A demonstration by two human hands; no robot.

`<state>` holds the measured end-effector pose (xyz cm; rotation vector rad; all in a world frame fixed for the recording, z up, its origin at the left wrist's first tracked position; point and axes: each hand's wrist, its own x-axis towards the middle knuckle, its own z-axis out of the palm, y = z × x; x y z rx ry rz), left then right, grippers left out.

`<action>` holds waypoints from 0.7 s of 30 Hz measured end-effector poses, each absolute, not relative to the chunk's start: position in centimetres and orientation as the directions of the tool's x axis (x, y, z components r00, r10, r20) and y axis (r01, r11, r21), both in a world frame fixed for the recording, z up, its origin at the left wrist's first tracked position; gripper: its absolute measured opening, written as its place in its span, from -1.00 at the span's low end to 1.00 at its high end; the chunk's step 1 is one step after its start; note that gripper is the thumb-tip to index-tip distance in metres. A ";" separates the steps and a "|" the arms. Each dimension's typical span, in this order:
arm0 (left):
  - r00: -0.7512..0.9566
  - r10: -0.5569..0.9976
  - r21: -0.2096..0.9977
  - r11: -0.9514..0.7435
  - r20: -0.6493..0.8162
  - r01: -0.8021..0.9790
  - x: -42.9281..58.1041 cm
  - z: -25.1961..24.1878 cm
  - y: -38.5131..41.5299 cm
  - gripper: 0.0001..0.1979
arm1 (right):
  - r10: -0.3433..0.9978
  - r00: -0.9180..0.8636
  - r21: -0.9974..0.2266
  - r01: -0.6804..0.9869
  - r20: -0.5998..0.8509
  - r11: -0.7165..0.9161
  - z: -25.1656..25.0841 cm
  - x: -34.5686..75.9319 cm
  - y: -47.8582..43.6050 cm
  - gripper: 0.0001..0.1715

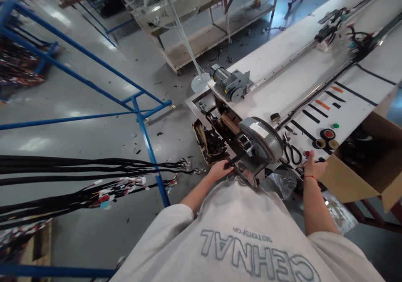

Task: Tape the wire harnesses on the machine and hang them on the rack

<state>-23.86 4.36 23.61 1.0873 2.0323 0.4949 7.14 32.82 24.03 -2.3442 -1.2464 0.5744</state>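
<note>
My left hand [220,171] is closed on the end of a black strip [235,160] at the near corner of the white workbench. Beside it stands a large grey wheel [262,137] with a white label. My right hand [315,168] is curled at the bench edge, its thumb by a red button [307,153]. Something dark shows at its fingers, too unclear to name. Black-handled scissors [292,153] lie between the wheel and my right hand. Several tape rolls [328,134] sit just beyond that hand.
A grey motor [226,81] is mounted at the bench's far corner. An open cardboard box [351,181] stands at the right. Blue metal racks [146,139] and hanging black wire harnesses [94,164] are at the left. More wiring [333,26] lies farther along the bench.
</note>
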 end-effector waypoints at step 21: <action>-0.313 0.866 0.806 -0.157 0.390 0.570 -17.6 30.3 12.5 -0.11 | 0.841 0.520 -0.536 0.673 -0.149 -0.510 24.1 6.8 32.9 -0.16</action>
